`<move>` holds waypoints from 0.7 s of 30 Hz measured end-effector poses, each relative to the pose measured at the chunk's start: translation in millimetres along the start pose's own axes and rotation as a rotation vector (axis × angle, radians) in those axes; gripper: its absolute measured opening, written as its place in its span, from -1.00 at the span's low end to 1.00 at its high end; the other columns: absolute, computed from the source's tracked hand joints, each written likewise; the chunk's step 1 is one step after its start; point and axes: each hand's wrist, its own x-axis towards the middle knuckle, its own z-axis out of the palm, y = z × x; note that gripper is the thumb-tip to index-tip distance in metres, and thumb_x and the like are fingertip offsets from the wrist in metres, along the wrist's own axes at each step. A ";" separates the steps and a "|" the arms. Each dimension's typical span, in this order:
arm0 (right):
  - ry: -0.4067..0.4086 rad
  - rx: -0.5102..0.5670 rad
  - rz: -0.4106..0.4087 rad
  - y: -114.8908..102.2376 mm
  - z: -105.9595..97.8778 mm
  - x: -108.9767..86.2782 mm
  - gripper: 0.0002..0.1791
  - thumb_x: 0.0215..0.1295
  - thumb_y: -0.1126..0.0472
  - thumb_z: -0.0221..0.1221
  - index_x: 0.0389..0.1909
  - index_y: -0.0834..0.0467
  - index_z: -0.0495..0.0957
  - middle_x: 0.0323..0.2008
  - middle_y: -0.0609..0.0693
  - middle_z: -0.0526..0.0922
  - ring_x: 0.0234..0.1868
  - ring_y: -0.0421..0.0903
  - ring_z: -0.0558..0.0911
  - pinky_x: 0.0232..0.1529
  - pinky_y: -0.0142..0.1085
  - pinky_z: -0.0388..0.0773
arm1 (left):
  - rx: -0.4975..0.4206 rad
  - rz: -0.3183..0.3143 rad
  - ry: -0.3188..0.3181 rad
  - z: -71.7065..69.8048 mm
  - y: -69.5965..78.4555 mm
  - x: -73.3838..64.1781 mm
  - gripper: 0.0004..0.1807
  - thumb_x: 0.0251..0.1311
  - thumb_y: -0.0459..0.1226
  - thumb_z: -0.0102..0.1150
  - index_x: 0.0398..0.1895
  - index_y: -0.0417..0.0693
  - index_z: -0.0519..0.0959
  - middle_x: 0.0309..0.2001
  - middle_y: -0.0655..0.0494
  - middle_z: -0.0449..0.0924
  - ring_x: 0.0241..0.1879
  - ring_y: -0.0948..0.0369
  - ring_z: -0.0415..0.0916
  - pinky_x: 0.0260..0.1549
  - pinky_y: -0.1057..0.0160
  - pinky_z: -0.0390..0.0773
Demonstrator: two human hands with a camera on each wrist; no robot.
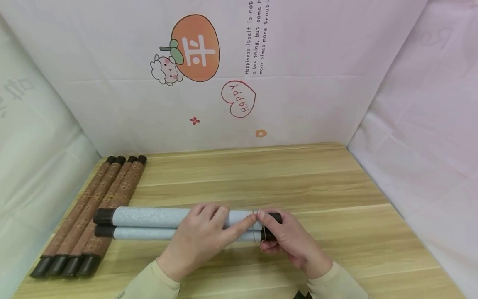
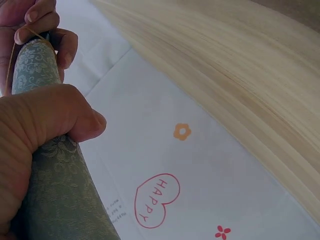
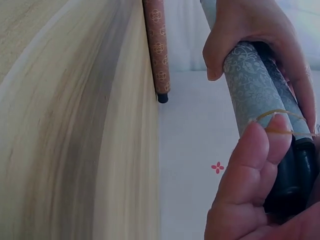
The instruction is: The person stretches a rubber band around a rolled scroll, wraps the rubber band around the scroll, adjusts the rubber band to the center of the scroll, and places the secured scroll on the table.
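Observation:
Two pale blue patterned scrolls with dark end knobs lie side by side in the hands, crosswise above the table in the head view. My left hand grips them around the middle, its thumb stretched along them toward the right end. At that end my right hand pinches a thin yellowish rubber band with its fingers. The band loops around the scrolls close to the dark knobs. In the left wrist view the left thumb lies across a scroll. The undersides of the scrolls are hidden.
Several brown patterned scrolls with dark knobs lie in a row at the left of the wooden table. White printed cloth stands behind and at both sides. A small dark object shows at the bottom edge.

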 end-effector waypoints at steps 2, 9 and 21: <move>-0.013 0.004 0.015 0.5 -0.3 0.9 -0.36 0.53 -0.19 0.11 0.30 0.26 0.43 -0.22 0.12 0.62 -0.52 -0.20 0.66 -0.33 -0.22 0.75 | -0.003 0.004 0.001 0.3 0.0 -0.5 -0.41 0.39 -0.38 0.02 0.41 0.35 0.51 -0.40 0.04 0.43 -0.51 0.13 0.45 -0.51 0.20 0.53; -0.039 0.035 0.068 -1.1 1.3 4.4 -0.33 0.49 -0.26 0.13 0.26 0.23 0.40 -0.23 0.10 0.62 -0.49 -0.20 0.66 -0.28 -0.18 0.76 | -0.001 0.014 0.016 0.4 -1.7 -0.5 -0.41 0.39 -0.40 0.03 0.39 0.35 0.53 -0.41 0.06 0.41 -0.51 0.13 0.46 -0.52 0.21 0.51; -0.135 0.100 0.098 -3.2 3.4 5.0 -0.42 0.48 -0.23 0.13 0.12 0.20 0.38 -0.26 0.02 0.64 -0.47 -0.24 0.65 -0.33 -0.30 0.73 | -0.004 0.009 0.029 3.9 -1.1 -5.5 -0.41 0.44 -0.45 -0.05 0.35 0.36 0.54 -0.41 0.07 0.41 -0.49 0.12 0.47 -0.46 0.20 0.55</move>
